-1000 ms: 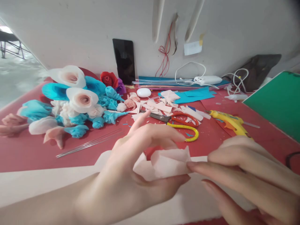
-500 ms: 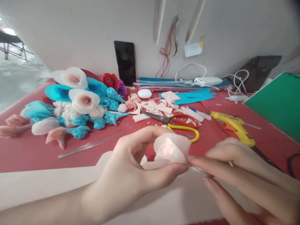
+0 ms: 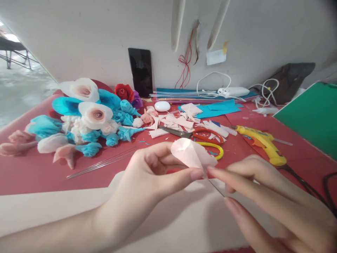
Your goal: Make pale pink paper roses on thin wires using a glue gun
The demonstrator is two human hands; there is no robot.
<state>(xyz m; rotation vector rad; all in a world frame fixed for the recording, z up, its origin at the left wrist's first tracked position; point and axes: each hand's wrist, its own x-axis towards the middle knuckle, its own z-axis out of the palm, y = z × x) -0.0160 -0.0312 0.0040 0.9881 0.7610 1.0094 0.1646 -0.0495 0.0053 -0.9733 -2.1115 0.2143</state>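
Flower head (image 3: 191, 154) position changes: it sits slightly higher than in the earlier frame, and its lit center no longer faces you; instead, a smooth outer petal, tapering to the base, shows. Its right side now covers part of the yellow loop of the scissors (image 3: 187, 134), and the thin wire (image 3: 215, 187) below the base shows more clearly.

Your left hand (image 3: 142, 189) is clamped on the pale pink paper at the base, thumb in front and fingers behind. This grip presumably keeps the wrapped layers from loosening while sparing the rim. Your right hand (image 3: 273, 200) sets the index fingertip at the base, with the thumb lower, beside the wire; whether these two digits pinch it firmly, you cannot tell from this view. Such placement likely steadies the stem and controls its angle.

Both hands work close together, holding the flower head in the air over the near part of the red surface (image 3: 26, 175), where a pale sheet (image 3: 52, 207) lies along the near edge. Loose wires (image 3: 102, 162) rest left of center. Paper offcuts (image 3: 181, 121) lie beyond the scissors; the yellow glue gun (image 3: 259, 138) lies toward the right edge, apparently within reach of your right hand.
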